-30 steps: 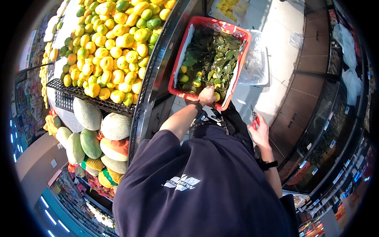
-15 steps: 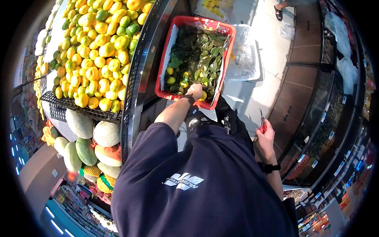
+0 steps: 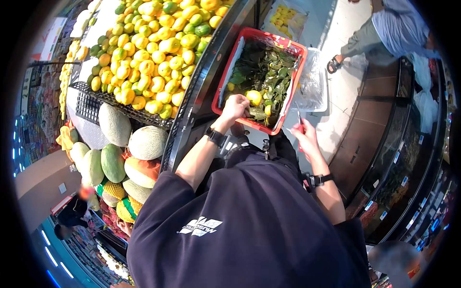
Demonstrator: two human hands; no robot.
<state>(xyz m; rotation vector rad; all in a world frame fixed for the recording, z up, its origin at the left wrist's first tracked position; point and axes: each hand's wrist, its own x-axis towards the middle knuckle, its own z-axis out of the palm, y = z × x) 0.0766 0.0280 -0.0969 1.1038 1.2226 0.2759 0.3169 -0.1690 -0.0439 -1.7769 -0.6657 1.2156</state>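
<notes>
Fruit fills the tilted black display rack (image 3: 192,103) on the person's left: a heap of yellow and green citrus (image 3: 153,53) slopes down so that every piece faces a shopper, and a raised lip at the low edge keeps it from rolling off. Below it pale round melons (image 3: 127,139) and green ones lie on a lower tier, heavy things kept low.

Beside the rack stands the red plastic crate (image 3: 297,72), lined with clear film and packed with dark green leaves and a few yellow fruits. It sits right in front of the person's knees, within reach of both arms. A clear plastic tray (image 3: 314,84) lies on the pale floor just beyond the crate's right wall. Another person in a blue striped shirt (image 3: 403,26) stands farther off at the top right.

The left hand (image 3: 235,106), a dark watch on its wrist, reaches over the crate's near rim. Its grip is closed around a yellow round fruit (image 3: 254,97), with leaves touching the fruit's lower side, which lifts it clear of the litter.

The right hand (image 3: 303,134) hovers just outside the crate's near right corner. Its grip is curled shut on small red-handled snips (image 3: 298,121), blades pointing up toward the fruit, so the tool is ready beside the stem.
</notes>
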